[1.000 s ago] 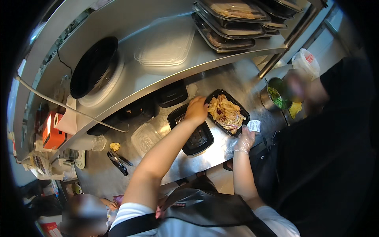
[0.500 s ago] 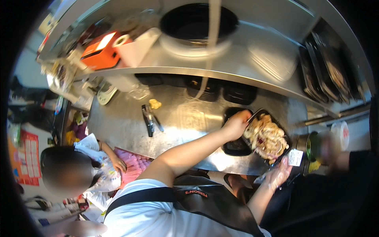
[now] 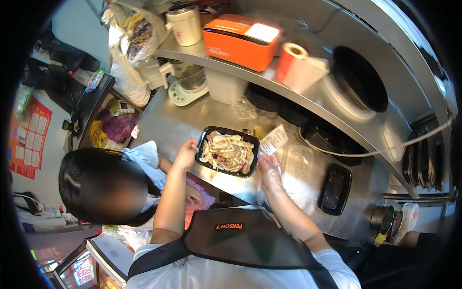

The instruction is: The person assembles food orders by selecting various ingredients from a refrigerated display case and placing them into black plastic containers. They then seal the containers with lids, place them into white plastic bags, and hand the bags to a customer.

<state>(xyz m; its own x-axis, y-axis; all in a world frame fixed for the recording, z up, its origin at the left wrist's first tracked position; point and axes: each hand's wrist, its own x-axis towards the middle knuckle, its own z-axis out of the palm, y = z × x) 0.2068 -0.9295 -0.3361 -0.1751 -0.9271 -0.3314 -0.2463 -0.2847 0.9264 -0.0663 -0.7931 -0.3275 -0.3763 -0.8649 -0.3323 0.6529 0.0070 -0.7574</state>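
A black plastic food tray [image 3: 202,163] hangs between my hands over the front of the steel table. It is heaped with pale, glossy sliced food [image 3: 228,153], with browned pieces and a dark red bit; I cannot tell its kind. My bare left hand [image 3: 186,155] grips the tray's left rim. At the right rim is my right hand [image 3: 270,169], in a see-through plastic glove. A white printed label [image 3: 273,139] sticks up from its fingers.
An empty black tray [image 3: 335,189] lies on the steel table [image 3: 163,118] to the right. A shelf overhead holds an orange box [image 3: 242,42] and a label roll [image 3: 292,60]. A white kitchen scale [image 3: 187,91] stands far left. A person [image 3: 113,188] is close at my left.
My view has turned left. Both hands have carried the filled tray leftward, away from the empty tray, which stays on the table. The label is still in my right hand.
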